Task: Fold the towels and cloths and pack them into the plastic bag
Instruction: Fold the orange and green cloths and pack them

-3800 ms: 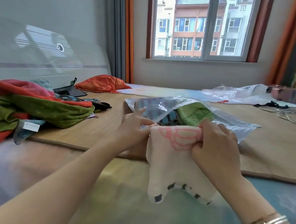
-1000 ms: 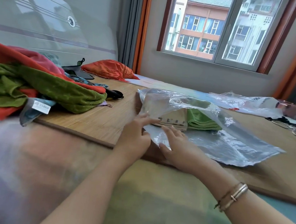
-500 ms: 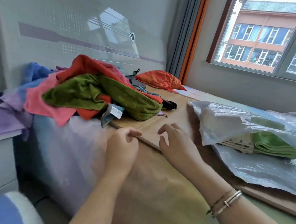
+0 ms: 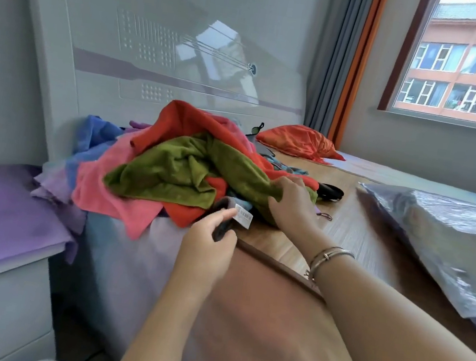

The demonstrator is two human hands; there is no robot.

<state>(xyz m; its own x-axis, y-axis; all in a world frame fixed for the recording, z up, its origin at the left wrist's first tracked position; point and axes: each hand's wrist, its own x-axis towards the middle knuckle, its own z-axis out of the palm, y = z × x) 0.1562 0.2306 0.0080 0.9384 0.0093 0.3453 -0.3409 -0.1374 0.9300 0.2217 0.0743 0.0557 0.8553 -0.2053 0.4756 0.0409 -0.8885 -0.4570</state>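
My left hand [image 4: 208, 237] pinches a limp grey cloth [image 4: 223, 220] by its tagged corner; my right hand [image 4: 291, 202] grips the soft green towel [image 4: 177, 172] atop the pile. Light, floppy stuff, so corners are best. The plastic bag [image 4: 447, 238] lies right.

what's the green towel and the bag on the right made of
Green towel: probably terry or microfibre; matte, fuzzy nap, soft rumpled folds. Bag: thin clear plastic film; glossy, crinkled, catching window light.

My bed [image 4: 135, 257], bamboo mat [image 4: 355, 226] on top, towel heap [image 4: 171, 171] at its headboard end, plastic bag [image 4: 450, 238] toward the right edge, orange pillow [image 4: 296, 142] at the far corner.
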